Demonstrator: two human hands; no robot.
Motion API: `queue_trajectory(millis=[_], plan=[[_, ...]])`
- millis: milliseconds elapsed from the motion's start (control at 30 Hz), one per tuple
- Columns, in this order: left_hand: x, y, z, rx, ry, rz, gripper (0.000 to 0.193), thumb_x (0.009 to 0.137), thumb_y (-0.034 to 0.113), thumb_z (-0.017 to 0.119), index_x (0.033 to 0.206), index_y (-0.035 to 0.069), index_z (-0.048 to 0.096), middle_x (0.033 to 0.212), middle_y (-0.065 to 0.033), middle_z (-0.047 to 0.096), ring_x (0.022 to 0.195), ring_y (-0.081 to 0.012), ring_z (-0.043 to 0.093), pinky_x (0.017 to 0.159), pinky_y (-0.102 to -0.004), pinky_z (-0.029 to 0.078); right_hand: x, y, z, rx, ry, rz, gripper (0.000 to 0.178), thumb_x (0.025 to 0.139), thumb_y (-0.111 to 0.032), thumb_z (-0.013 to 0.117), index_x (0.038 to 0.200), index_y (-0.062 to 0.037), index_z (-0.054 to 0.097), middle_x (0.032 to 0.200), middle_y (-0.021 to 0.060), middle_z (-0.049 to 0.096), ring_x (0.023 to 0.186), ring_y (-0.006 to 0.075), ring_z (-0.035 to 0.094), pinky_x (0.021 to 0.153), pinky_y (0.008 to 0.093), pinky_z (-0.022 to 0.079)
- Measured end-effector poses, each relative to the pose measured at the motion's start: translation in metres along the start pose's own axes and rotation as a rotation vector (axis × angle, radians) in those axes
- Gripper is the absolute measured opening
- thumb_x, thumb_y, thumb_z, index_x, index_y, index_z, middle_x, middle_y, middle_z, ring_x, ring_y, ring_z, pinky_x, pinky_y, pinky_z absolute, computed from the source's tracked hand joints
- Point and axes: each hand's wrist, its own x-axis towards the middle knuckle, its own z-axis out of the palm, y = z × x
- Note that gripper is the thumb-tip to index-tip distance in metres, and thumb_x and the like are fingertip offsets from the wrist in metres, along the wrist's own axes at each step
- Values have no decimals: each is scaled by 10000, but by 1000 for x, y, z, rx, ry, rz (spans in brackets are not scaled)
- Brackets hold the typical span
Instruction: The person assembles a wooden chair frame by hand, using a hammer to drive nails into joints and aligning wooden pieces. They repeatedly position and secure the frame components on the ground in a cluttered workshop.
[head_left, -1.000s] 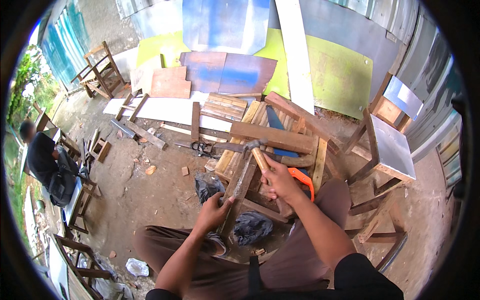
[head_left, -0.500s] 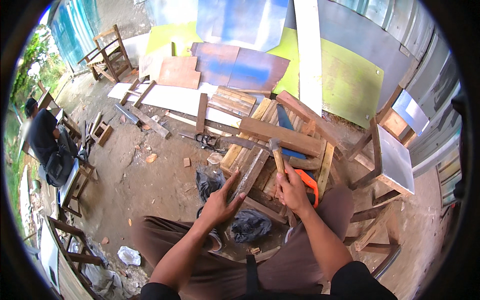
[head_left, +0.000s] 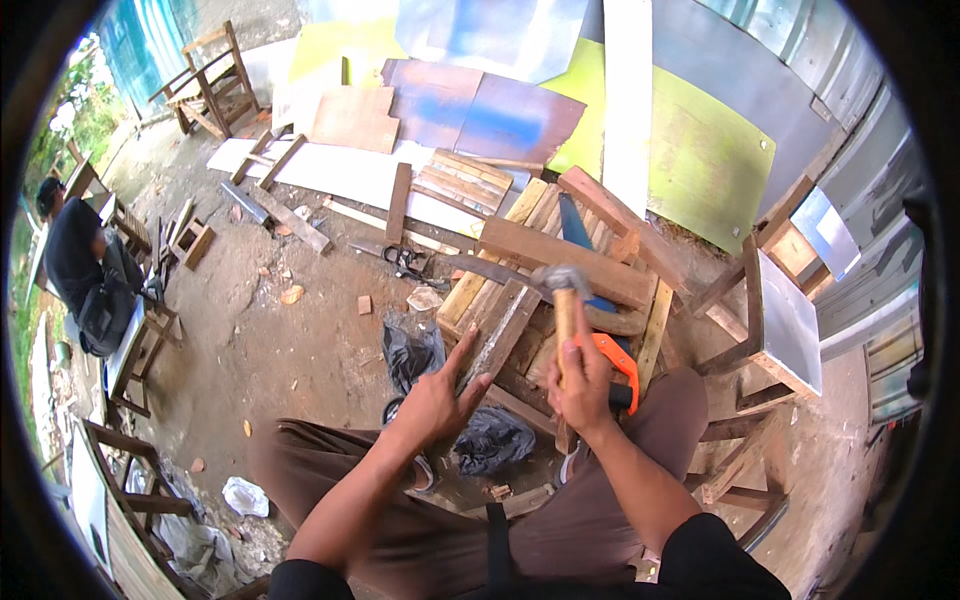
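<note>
My right hand [head_left: 582, 392] is wrapped round the handle of a claw hammer [head_left: 566, 335]. The hammer's metal head is blurred by motion and held above the wood pile. With thumb and fingers on its two sides, my left hand [head_left: 438, 408] grips the near end of a short wooden block [head_left: 505, 328] that has a pale streak along its top. The block leans on a low slatted stack of wood [head_left: 462, 300]. A handsaw with an orange handle [head_left: 622, 362] and blue blade lies beside my right hand, partly under a thick brown plank [head_left: 565, 262].
Black plastic bags [head_left: 495, 440] lie between my feet. Scissors [head_left: 405, 260] and wood offcuts are on the dirt floor ahead. A chair frame with a white seat [head_left: 785, 315] stands at right. A person [head_left: 80, 250] sits at far left. Painted sheets [head_left: 710, 150] lean behind.
The hammer has lifted and tilted back toward me, with its handle more upright. My left hand keeps its hold on the wooden block. The whole view has shifted slightly.
</note>
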Motion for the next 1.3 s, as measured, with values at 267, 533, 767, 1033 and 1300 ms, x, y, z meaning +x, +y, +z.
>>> queue_trajectory(millis=[267,533,767,1033,1300], plan=[[5,-14,8,43,96,142,759,1024,447,588,1646,239,206,1041,-405,666,1002,-583,639,895,-602,525,9,3,2,-282,-73,31,544,1130,-244,397,1649,-141,271,722,-28,466,548,55,413,486,223,395],[4,-10,4,-10,30,65,736,1029,435,578,1641,236,221,1221,-375,628,1138,-564,595,989,-577,492,11,11,3,-490,-87,77,536,1117,-224,422,1626,-86,325,731,7,509,609,94,489,589,284,462],[2,-4,1,-2,21,43,732,1035,420,573,1641,228,212,1215,-397,633,1156,-569,591,1000,-579,487,16,4,-4,-204,-41,-293,540,1133,-271,421,1628,-81,319,764,-10,487,568,62,392,505,217,386],[3,-3,1,12,10,32,733,1037,443,557,1641,218,207,1236,-377,636,1161,-570,588,1004,-571,487,29,8,-1,-453,-53,-248,523,1134,-232,402,1640,-137,313,748,-28,474,576,49,398,512,232,394],[6,-8,4,9,103,123,758,1025,482,565,1644,248,195,1003,-417,664,996,-584,641,897,-606,524,40,18,-1,-560,-93,-179,499,1127,-235,421,1609,-114,381,874,13,495,623,69,433,594,243,419]])
